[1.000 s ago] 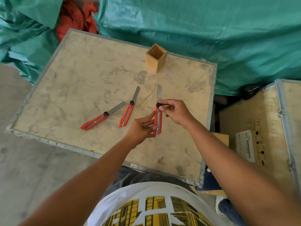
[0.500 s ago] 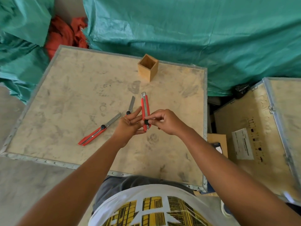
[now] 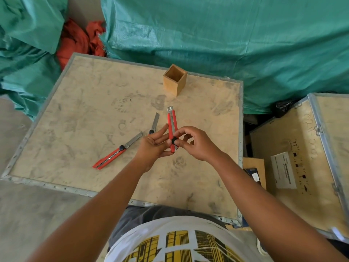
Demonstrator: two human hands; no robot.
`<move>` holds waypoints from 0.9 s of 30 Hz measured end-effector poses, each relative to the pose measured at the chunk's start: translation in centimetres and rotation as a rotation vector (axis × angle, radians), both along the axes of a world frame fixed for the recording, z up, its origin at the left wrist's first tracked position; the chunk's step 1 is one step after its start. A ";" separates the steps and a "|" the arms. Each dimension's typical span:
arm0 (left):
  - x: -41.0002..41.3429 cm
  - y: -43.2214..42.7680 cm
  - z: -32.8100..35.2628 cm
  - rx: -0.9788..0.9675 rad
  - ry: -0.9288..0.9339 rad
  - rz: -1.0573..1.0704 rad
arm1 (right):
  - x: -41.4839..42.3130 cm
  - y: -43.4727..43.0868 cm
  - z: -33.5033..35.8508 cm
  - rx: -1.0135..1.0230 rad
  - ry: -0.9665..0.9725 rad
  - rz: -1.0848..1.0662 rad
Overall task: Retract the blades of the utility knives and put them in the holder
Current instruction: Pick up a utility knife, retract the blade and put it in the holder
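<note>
Head view of a wooden crate top (image 3: 79, 103) edged in metal, bordered by green tarpaulin (image 3: 226, 40) and a bundle of red cloth (image 3: 77, 44) at the far side; a second crate (image 3: 302, 167) bearing a white label stands to the right. An open wooden holder (image 3: 175, 79) stands upright near the far edge, well apart from the hands. Both hands meet over the middle of the crate top and grip one red knife (image 3: 172, 127): the left hand (image 3: 153, 146) supports its body with fingers extended, while the right hand (image 3: 196, 144) pinches the black slider knob near the knife's near end. The long axis of this knife runs away from the person, its metal tip pointing toward the holder; only a short bit of blade shows. A second knife (image 3: 154, 123) lies just behind the left hand, its handle hidden, blade extended and pointing away. A third knife (image 3: 117, 153) lies to the left, blade extended, pointing up and right.
</note>
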State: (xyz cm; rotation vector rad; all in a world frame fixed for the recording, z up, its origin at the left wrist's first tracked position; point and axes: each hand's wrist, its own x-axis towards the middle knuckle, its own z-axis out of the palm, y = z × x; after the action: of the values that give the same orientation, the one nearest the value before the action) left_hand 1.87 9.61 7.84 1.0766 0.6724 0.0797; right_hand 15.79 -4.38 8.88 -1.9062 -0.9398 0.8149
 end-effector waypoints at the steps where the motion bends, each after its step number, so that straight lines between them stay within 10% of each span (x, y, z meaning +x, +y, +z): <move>1: 0.0 0.0 0.0 -0.008 -0.001 0.003 | 0.0 -0.1 0.0 0.006 0.006 0.000; 27: 2.8 1.7 1.5 0.099 -0.016 -0.098 | 3.0 2.6 1.3 0.161 0.020 -0.211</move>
State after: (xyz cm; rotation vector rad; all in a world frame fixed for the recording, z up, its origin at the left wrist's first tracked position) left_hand 4.67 11.33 9.38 1.2015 0.6049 0.0374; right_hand 18.83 -1.82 10.15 -1.8164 -0.7535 0.6144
